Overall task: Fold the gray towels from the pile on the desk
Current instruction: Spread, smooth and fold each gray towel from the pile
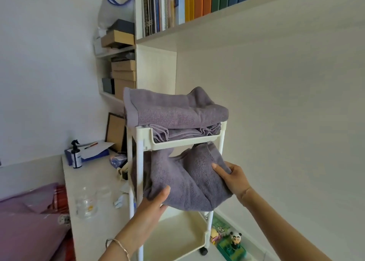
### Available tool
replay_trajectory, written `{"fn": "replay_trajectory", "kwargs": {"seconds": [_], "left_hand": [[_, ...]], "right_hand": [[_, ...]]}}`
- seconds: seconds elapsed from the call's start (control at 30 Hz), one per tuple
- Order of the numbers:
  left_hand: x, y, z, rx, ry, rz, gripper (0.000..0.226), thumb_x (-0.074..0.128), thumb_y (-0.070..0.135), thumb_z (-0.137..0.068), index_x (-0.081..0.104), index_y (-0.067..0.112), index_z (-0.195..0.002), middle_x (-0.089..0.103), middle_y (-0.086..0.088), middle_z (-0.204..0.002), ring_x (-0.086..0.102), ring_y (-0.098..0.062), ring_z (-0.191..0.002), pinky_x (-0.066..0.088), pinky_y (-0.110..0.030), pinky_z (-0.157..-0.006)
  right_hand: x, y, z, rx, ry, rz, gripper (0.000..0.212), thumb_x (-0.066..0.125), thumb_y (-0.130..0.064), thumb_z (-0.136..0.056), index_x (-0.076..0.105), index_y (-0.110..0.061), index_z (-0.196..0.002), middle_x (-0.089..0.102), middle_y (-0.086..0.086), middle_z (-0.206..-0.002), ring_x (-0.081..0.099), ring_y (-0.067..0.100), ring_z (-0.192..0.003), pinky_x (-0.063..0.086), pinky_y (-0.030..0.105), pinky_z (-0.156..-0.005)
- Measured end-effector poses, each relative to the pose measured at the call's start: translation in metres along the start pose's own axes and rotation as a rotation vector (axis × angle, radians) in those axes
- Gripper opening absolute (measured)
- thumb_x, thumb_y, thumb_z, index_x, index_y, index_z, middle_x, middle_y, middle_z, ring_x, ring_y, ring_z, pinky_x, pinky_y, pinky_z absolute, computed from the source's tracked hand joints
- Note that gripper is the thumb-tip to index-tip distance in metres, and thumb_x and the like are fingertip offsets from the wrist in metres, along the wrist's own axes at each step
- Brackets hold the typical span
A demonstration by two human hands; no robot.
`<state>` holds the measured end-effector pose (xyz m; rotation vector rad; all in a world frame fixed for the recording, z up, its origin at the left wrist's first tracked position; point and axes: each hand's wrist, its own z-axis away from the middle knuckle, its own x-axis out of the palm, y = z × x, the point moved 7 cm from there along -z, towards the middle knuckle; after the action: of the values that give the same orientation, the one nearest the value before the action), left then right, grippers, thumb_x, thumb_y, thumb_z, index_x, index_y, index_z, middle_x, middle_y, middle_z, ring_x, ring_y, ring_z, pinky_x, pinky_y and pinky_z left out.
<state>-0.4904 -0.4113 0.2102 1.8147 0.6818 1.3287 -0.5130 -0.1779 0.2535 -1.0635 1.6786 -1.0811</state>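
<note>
Two hands are showing, the left hand [156, 199] and right hand [231, 178]; at least three towels [177, 110], one cart [177, 144], one spray bottle [76, 156], one panda [236, 239].

Thick folded gray-purple towel [177, 112] on top, thinner folded towels [177, 133] under it, all in cart's top tray [177, 144]. Lower down, bunched towel [183, 183], rumpled, bulging out front under that tray.
</note>
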Motion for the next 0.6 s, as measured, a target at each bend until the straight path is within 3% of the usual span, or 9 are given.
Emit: {"fn": "replay_trajectory", "kwargs": {"seconds": [0.07, 0.17, 0.27, 0.33, 0.5, 0.6], "left_hand": [[0.005, -0.001, -0.012, 0.091, 0.041, -0.038, 0.085, 0.094, 0.04, -0.037, 0.052, 0.037, -0.111, 0.068, 0.01, -0.113, 0.064, -0.007, -0.105, 0.05, -0.027, -0.091], [0.012, -0.003, -0.029, 0.174, 0.102, -0.049, 0.053, 0.082, 0.024, -0.067, 0.055, 0.038, -0.112, 0.067, 0.013, -0.116, 0.06, -0.008, -0.111, 0.044, -0.035, -0.099], [0.016, 0.001, -0.038, 0.238, 0.155, -0.128, 0.064, 0.076, 0.033, -0.069, 0.049, 0.036, -0.127, 0.058, 0.012, -0.13, 0.054, -0.008, -0.12, 0.041, -0.042, -0.104], [0.014, 0.003, -0.042, 0.27, 0.198, -0.142, 0.072, 0.079, 0.033, -0.07, 0.045, 0.034, -0.133, 0.056, 0.012, -0.132, 0.051, -0.008, -0.124, 0.038, -0.042, -0.107], [0.015, -0.007, -0.048, 0.18, 0.216, -0.239, 0.076, 0.081, 0.038, -0.064, 0.048, 0.032, -0.132, 0.057, 0.014, -0.13, 0.052, -0.005, -0.122, 0.038, -0.037, -0.108], [0.004, -0.015, -0.047, 0.098, 0.286, -0.322, 0.066, 0.081, 0.031, -0.07, 0.052, 0.024, -0.129, 0.061, 0.01, -0.127, 0.055, -0.005, -0.117, 0.041, -0.029, -0.104]], "right_hand": [[0.003, 0.0, -0.017, -0.051, 0.007, -0.008, 0.025, 0.066, -0.02, -0.087, 0.063, -0.016, -0.063, 0.063, -0.013, -0.059, 0.057, -0.002, -0.056, 0.045, 0.011, -0.056], [0.013, -0.003, -0.037, -0.124, 0.0, -0.008, 0.027, 0.066, -0.019, -0.087, 0.061, -0.016, -0.06, 0.061, -0.013, -0.056, 0.054, -0.001, -0.054, 0.045, 0.011, -0.055], [0.028, -0.005, -0.054, -0.191, -0.025, 0.048, 0.017, 0.066, -0.027, -0.087, 0.07, -0.013, -0.078, 0.07, -0.001, -0.072, 0.058, 0.004, -0.066, 0.052, 0.021, -0.066], [0.036, -0.002, -0.065, -0.216, -0.03, 0.096, 0.015, 0.065, -0.032, -0.087, 0.071, -0.018, -0.084, 0.071, -0.005, -0.078, 0.061, 0.005, -0.071, 0.052, 0.023, -0.071], [0.042, 0.002, -0.085, -0.243, 0.041, 0.191, 0.022, 0.064, -0.04, -0.086, 0.07, -0.02, -0.095, 0.072, -0.002, -0.087, 0.064, 0.018, -0.082, 0.052, 0.037, -0.078], [0.051, -0.002, -0.086, -0.272, 0.09, 0.273, 0.024, 0.063, -0.04, -0.087, 0.069, -0.023, -0.103, 0.072, 0.002, -0.088, 0.064, 0.024, -0.082, 0.048, 0.031, -0.07]]}}
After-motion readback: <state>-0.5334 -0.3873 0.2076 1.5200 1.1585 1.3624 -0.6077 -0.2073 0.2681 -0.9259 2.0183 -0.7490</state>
